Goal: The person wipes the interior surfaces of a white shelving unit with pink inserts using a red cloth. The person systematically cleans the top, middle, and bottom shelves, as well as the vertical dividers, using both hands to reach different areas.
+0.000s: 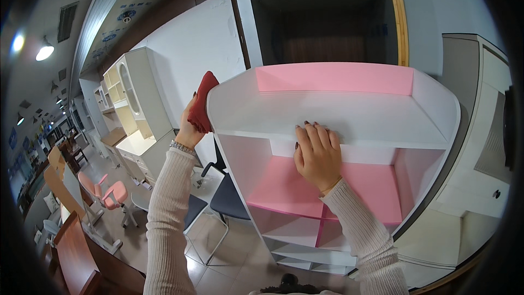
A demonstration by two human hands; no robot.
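Observation:
A white and pink shelf unit (245,106) stands before me, with a pink back strip along its top and a pink shelf board (368,184) lower down. My left hand (190,127) holds a folded red cloth (203,100) against the outer left side panel, near the upper corner. On the front edge of the white top shelf rests my right hand (317,151), fingers spread a little and nothing in it. Its palm hides part of the compartment below.
Behind the unit is a dark open cabinet (323,28). A pale cabinet (462,131) stands close on the right. To the left are dark chairs (229,196), a pink swivel chair (110,192), a cream hutch desk (139,102) and a brown wooden piece (77,250).

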